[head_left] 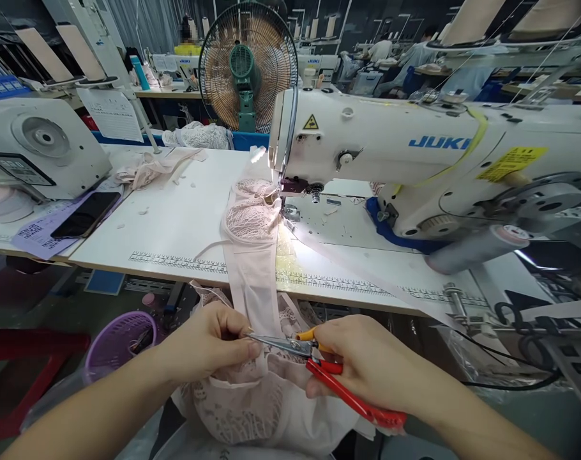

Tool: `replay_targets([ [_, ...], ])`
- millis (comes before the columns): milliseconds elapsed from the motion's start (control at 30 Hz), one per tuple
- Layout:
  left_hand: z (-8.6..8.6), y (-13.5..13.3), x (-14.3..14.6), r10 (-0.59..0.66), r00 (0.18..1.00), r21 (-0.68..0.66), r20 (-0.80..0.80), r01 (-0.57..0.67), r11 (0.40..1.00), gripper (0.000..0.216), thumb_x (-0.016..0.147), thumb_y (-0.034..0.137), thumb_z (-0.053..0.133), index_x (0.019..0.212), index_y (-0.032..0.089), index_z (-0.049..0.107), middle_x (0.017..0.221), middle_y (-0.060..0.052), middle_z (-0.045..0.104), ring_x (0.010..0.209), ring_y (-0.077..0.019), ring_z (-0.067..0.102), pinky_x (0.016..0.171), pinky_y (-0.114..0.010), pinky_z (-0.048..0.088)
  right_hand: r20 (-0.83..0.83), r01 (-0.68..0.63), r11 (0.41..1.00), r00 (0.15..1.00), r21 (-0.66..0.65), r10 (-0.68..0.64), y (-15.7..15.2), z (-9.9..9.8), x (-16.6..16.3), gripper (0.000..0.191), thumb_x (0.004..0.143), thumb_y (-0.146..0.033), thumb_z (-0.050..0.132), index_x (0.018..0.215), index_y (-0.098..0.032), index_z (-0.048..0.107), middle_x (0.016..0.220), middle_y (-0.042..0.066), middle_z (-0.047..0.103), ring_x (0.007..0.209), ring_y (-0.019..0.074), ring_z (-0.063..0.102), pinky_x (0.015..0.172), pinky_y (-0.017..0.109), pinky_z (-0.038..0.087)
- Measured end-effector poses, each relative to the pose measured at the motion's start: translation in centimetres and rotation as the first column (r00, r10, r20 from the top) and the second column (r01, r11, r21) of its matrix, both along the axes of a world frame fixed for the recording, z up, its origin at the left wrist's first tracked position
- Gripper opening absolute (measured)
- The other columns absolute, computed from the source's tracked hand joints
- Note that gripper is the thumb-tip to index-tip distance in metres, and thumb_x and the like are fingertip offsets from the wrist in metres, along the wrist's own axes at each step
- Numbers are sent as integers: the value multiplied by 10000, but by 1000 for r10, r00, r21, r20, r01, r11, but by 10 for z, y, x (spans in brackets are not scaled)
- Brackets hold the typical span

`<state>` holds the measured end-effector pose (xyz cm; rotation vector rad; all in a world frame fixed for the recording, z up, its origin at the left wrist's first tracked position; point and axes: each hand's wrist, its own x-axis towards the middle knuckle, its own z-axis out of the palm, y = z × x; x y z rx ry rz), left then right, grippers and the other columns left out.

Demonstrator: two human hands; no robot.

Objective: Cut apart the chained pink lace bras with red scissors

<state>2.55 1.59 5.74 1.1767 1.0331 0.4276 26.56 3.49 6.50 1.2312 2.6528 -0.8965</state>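
1. Across the white surface [161, 233] and down past its front edge runs pale pink lace fabric [252, 220]; its upper end lies by the needle area of a sewing machine [367, 134] marked JUKI, and its lower part bunches below the edge, around the hands.
2. Thumb and bent fingers of the left hand [223, 342] pinch the fabric just below the edge of the surface.
3. Closed around the handles of a pair of scissors [283, 345], the right hand [362, 354] holds them with the blades pointing left, the tips at the left fingertips. One handle is red, the other yellow-orange. I cannot tell whether the blades are cutting anything.
4. Along the front edge is a ruler strip [175, 262], passing beneath the fabric. A narrow pale band [367, 278] slants from near the needle to the right.
5. Farther left on the surface lie a crumpled pink piece [144, 172] and a dark phone [87, 214] on printed paper [36, 239], near a second white machine [75, 144].
6. Below, at left, stands a purple basket [99, 351]; behind the surface rises a large fan [242, 61].
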Motion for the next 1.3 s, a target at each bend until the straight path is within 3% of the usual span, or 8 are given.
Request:
replay_targets([
  [133,-1,-1,-2,16,1000,52,-1,-15,999,324,717,400,617,539,148,516,511,33,364,445,-79,289,436,-250,199,-32,8,997,999,-78,-10,3,0,5,387,760,-425,604,603,-206,325,587,-39,412,517,112,335,479,226,227],
  [267,-1,-1,-3,29,999,116,-14,-27,993,322,718,397,626,545,137,550,539,5,414,504,-109,362,478,-260,253,-79,35,998,996,-60,-39,6,-3,9,356,745,-418,614,658,-213,336,660,-23,455,567,132,387,515,230,267],
  [433,0,-1,-4,41,999,175,-26,-36,984,317,741,360,623,535,135,539,541,13,403,512,-103,359,490,-255,264,-101,214,976,971,-33,-216,7,-9,5,446,753,-544,564,601,-215,304,597,-31,404,535,130,365,499,231,250],
  [533,-2,-2,-4,63,998,163,-15,-60,985,314,755,370,615,564,129,551,552,20,395,490,-86,328,459,-239,234,-198,293,955,935,-42,-295,3,-11,3,481,775,-549,524,569,-219,241,565,-48,320,518,114,301,488,228,239],
  [800,0,-6,-9,147,989,200,-6,-143,969,325,769,371,586,555,135,523,511,31,414,446,-71,340,444,-214,232,-373,155,986,913,-61,-166,-22,-23,-9,418,766,-451,576,620,-220,260,617,-43,360,536,109,289,499,224,260],
  [967,-3,-4,-13,254,966,182,-38,-244,953,393,744,449,580,507,138,541,469,16,443,437,-89,379,447,-220,275,-308,92,996,947,-2,-88,-35,-30,-25,319,731,-257,529,602,-220,240,568,-39,366,509,112,295,487,228,230],
  [1133,-21,-4,-24,376,923,25,85,-379,925,474,776,558,541,766,120,723,631,-49,617,565,-133,506,521,-220,365,-156,125,990,979,-61,-133,-41,-25,-29,229,690,-170,528,636,-221,312,593,-18,443,518,125,351,483,223,242],
  [1300,-33,-11,-36,340,925,41,168,-351,935,576,809,626,465,854,114,728,704,-72,633,642,-168,535,586,-257,400,-181,185,981,964,-59,-193,-46,-32,-26,267,766,-250,503,637,-229,270,663,22,512,559,144,407,506,239,294],
])
